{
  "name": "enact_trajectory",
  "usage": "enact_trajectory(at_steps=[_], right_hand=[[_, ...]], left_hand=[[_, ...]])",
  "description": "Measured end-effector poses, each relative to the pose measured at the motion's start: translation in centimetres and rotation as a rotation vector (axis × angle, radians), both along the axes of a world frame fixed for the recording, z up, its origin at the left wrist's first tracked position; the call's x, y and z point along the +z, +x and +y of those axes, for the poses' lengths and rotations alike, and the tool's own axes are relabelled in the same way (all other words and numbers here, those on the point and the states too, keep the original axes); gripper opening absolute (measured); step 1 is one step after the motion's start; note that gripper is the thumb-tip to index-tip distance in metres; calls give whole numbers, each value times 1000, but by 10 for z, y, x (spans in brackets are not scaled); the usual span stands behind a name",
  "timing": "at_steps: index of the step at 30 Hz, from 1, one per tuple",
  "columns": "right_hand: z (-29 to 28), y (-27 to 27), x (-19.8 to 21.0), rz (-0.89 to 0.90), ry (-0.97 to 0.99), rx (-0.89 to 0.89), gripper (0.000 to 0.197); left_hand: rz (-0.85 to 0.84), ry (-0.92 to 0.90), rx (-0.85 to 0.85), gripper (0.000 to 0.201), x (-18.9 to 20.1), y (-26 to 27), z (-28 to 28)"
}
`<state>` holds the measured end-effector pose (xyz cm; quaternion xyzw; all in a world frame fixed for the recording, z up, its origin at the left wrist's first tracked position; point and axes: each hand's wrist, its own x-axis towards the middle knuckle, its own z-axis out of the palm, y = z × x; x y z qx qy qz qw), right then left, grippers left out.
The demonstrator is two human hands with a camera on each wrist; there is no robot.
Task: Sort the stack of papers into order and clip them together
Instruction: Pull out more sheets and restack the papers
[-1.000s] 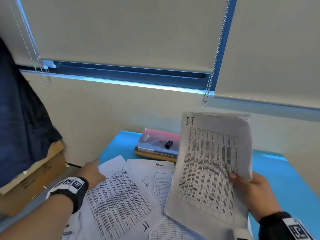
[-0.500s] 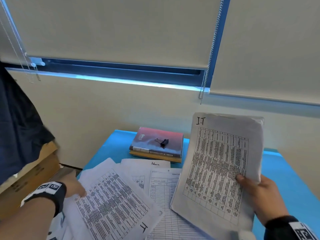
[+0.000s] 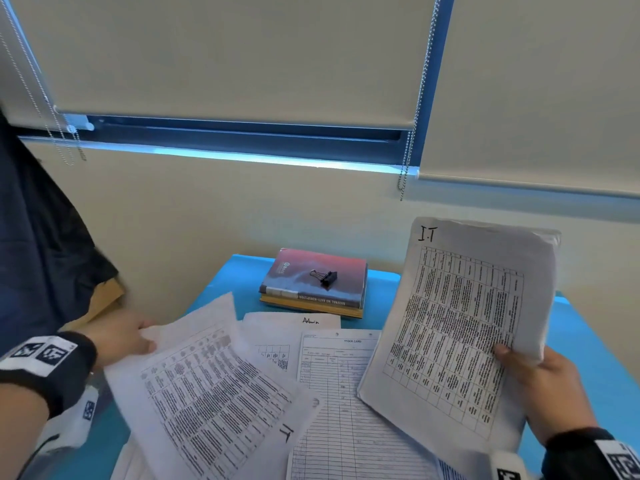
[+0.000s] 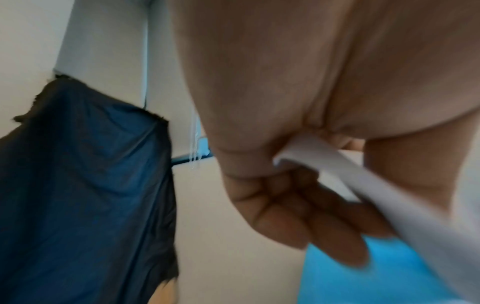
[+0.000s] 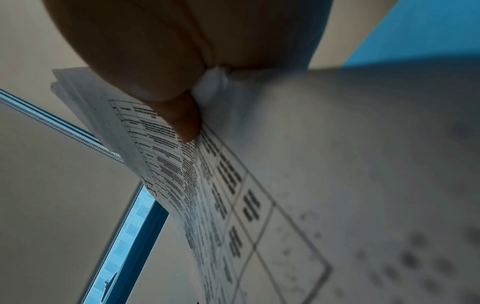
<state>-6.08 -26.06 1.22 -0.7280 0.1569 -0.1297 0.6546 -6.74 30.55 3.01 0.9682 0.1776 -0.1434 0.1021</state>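
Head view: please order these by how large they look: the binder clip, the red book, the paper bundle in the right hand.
1. Paper bundle, though it is nearest the camera, which enlarges it.
2. Red book.
3. Binder clip, lying on the book.

Blue table (image 3: 585, 344) w/ loose papers (image 3: 332, 393), books (image 3: 313, 282)

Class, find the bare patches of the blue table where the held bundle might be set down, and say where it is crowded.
Bare blue table shows right of the IT bundle in the right hand, and a smaller patch left of the books. The loose sheets crowd the centre and near-left, where the left hand grips one.
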Motion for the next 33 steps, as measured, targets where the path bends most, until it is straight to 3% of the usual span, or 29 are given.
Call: enact_trajectory(at_steps=[5, 7, 9, 12, 14, 18, 21, 24, 29, 33], right_hand=[[-10, 0, -1, -7, 33, -28, 4], [-14, 0, -2, 0, 40, -48, 3], [-18, 0, -4, 11, 52, -59, 3], [-22, -4, -6, 19, 59, -57, 4], [-24, -6, -3, 16, 53, -52, 5], [-29, -10, 0, 11, 58, -44, 7], [-33, -11, 2, 14, 24, -40, 10], [-38, -12, 2, 14, 2, -41, 11], [-37, -13, -2, 38, 1, -54, 10], [-36, -16, 4, 23, -4, -79, 9]], left_hand=[[-74, -82, -224, 12, 76, -8, -52], [-88, -187, -280, 8, 88, 0, -74], [-64, -185, -369, 18, 89, 14, -103], [40, -101, -495, 27, 59, 42, -151], [55, -64, -536, 19, 29, 62, -188], [12, -105, -497, 34, -17, 84, -243], [48, -63, -490, 28, -42, 94, -262], [90, -23, -481, 24, -52, 98, -272], [46, 7, -473, 34, -57, 100, -275], [11, -97, -458, 72, -47, 97, -271]])
